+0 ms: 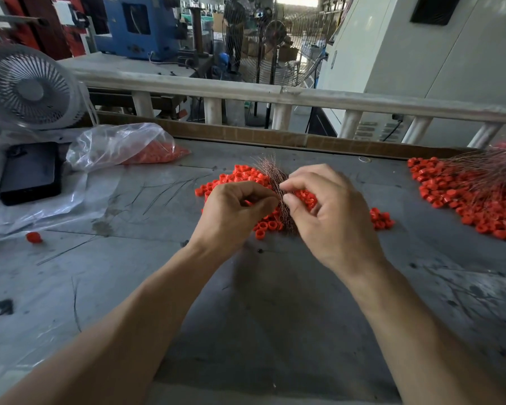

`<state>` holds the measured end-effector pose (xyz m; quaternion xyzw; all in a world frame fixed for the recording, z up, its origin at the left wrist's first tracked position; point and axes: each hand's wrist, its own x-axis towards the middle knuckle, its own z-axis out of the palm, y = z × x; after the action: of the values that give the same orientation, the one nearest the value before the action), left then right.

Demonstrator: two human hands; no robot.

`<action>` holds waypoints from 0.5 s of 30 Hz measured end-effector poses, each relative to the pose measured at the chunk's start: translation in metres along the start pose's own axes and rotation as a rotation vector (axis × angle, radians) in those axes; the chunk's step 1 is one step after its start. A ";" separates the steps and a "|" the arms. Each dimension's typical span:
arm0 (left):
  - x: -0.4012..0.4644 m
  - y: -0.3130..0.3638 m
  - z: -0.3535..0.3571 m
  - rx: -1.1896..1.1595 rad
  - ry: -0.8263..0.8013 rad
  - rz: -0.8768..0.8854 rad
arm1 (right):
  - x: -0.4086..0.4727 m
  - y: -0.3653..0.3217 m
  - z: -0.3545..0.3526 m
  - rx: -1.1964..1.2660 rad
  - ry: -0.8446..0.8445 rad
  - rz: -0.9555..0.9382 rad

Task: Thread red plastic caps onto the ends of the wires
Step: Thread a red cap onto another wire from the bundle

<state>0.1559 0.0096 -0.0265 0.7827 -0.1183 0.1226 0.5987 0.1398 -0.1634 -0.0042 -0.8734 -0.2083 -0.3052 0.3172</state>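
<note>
Holding the wire bundle (275, 185) upright over the loose caps (246, 176) at mid-frame makes sense, so each cap is right there to grab. Left hand (237, 211) is curled around the bundle, right hand (327, 209) pinches at the strands, probably teasing out 1 end. Finished pile (465, 200) sits at the right edge, and the spare bag (123, 147) of caps waits upper left.

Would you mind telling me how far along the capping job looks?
Done: capped wires lie at the right. In hand: both hands, left and right, hold a wire bundle. Left: loose caps beneath and a bag of caps.
</note>
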 end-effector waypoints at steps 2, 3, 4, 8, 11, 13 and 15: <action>0.000 0.003 0.000 -0.053 -0.012 -0.007 | 0.001 0.001 0.000 -0.050 -0.067 0.026; -0.001 0.004 0.000 -0.083 -0.017 -0.014 | 0.002 0.002 0.000 -0.040 -0.090 0.039; -0.001 0.005 0.000 -0.106 -0.025 -0.022 | 0.002 0.002 0.000 -0.028 -0.106 0.040; 0.000 0.007 -0.001 -0.130 -0.071 -0.051 | 0.002 0.003 -0.005 -0.085 -0.075 -0.005; 0.002 0.005 -0.009 -0.038 -0.051 -0.035 | 0.001 0.004 -0.006 -0.151 -0.061 0.024; 0.004 0.000 -0.015 0.207 -0.032 0.016 | 0.000 0.007 -0.006 -0.180 -0.038 0.071; 0.004 -0.002 -0.020 0.403 -0.061 0.023 | 0.000 0.011 -0.006 -0.172 -0.035 0.118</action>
<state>0.1596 0.0297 -0.0219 0.8886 -0.1184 0.1266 0.4247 0.1433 -0.1752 -0.0056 -0.9133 -0.1353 -0.2874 0.2549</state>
